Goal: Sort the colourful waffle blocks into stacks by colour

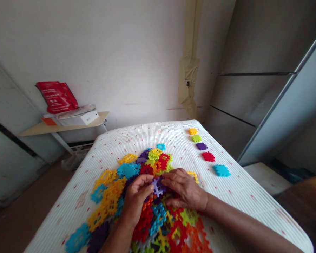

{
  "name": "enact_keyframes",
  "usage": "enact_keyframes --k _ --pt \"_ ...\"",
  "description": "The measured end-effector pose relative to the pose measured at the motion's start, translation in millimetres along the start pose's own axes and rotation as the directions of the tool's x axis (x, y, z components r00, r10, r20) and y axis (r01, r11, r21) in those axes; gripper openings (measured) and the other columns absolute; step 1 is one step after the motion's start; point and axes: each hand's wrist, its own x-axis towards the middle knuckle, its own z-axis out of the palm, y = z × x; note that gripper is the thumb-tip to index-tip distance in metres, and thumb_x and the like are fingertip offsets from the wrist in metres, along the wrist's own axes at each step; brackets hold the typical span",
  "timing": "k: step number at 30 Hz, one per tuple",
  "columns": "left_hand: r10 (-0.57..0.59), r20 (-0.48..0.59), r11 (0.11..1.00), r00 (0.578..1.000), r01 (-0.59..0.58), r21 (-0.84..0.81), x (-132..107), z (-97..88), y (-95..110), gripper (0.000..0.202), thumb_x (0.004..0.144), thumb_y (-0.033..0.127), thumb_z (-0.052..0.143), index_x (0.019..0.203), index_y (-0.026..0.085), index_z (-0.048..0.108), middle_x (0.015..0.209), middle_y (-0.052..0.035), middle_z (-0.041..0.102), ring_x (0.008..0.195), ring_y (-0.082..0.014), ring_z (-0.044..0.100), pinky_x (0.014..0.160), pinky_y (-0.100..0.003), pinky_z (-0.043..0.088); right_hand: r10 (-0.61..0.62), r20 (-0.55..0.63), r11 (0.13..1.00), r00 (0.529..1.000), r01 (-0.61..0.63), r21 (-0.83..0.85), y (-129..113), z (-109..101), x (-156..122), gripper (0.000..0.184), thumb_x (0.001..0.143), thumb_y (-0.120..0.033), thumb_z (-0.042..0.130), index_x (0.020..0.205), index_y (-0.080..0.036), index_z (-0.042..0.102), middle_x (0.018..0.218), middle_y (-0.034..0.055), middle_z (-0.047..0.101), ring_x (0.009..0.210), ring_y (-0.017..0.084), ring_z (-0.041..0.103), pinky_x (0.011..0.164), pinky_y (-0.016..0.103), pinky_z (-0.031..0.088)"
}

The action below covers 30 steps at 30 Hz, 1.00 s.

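Observation:
A purple interlocking plastic tile point(159, 187) with a window-like cutout is between my two hands, above a heap of similar tiles. My left hand point(137, 198) pinches its left edge between thumb and fingers. From the other side, my right hand point(183, 188) has its fingertips at the tile's upper right edge, the other fingers curled over the heap. Under and around both hands lie red tiles point(143, 223), blue tiles point(158, 218), yellow tiles point(112, 196) and orange tiles point(196, 239), overlapping. My right palm hides part of the heap.
Along the table's right side runs a row of single tiles: yellow point(193, 131), green point(196, 138), purple point(201, 146), red point(208, 156) and blue point(221, 170). A white ribbed cloth point(116, 142) covers the table. Behind left, a shelf point(100, 119) bears a red bag point(56, 98). A grey cabinet point(250, 95) stands right.

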Motion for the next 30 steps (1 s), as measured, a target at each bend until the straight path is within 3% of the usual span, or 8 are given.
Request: enact_keyframes --k 5,12,22,27,30 --pt "-0.013 0.002 0.999 1.000 0.013 -0.042 -1.5 2.8 3.8 0.035 0.063 0.025 0.070 0.095 0.017 0.059 0.071 0.0021 0.060 0.056 -0.0103 0.053 0.053 -0.022 0.042 -0.005 0.018 0.993 1.000 0.007 -0.115 -5.4 12.5 2.6 0.043 0.085 -0.037 0.055 0.124 -0.019 0.049 0.126 0.0138 0.054 0.107 0.024 0.049 0.089 0.042 0.037" --pt "-0.019 0.039 0.999 0.999 0.021 -0.048 -1.7 2.4 4.6 0.038 0.065 0.024 0.068 0.100 0.018 0.055 0.072 0.0020 0.061 0.054 -0.0093 0.052 0.053 -0.022 0.042 -0.008 -0.018 0.990 1.000 0.006 -0.140 -8.6 18.2 8.4 0.038 0.088 -0.029 0.049 0.125 -0.020 0.048 0.125 0.0120 0.054 0.109 0.024 0.047 0.088 0.041 0.036" --pt "-0.023 0.066 1.000 0.998 0.024 -0.016 -2.4 2.9 7.2 0.040 0.065 0.023 0.067 0.102 0.018 0.054 0.071 0.0019 0.062 0.056 -0.0097 0.053 0.052 -0.021 0.043 -0.003 0.067 1.000 0.998 0.001 0.030 -7.7 2.1 20.4 0.041 0.082 -0.038 0.058 0.118 -0.018 0.053 0.114 0.0111 0.059 0.100 0.023 0.051 0.083 0.037 0.039" --pt "-0.010 0.028 1.000 1.000 0.011 -0.017 -3.9 7.2 11.1 0.042 0.063 0.024 0.068 0.101 0.017 0.054 0.070 0.0017 0.062 0.053 -0.0089 0.052 0.051 -0.021 0.042 0.021 0.097 1.000 0.995 -0.019 -0.018 -8.7 3.2 23.1 0.041 0.083 -0.033 0.057 0.121 -0.019 0.051 0.115 0.0104 0.060 0.100 0.022 0.051 0.084 0.037 0.038" --pt "0.003 0.004 1.000 1.000 -0.003 0.000 -5.9 10.4 14.9 0.044 0.064 0.029 0.069 0.104 0.018 0.053 0.071 0.0021 0.061 0.056 -0.0103 0.054 0.052 -0.022 0.043 0.016 0.102 0.998 0.995 -0.010 -0.061 3.1 -1.3 23.3 0.043 0.081 -0.030 0.059 0.122 -0.019 0.050 0.117 0.0099 0.059 0.099 0.022 0.051 0.084 0.037 0.039"
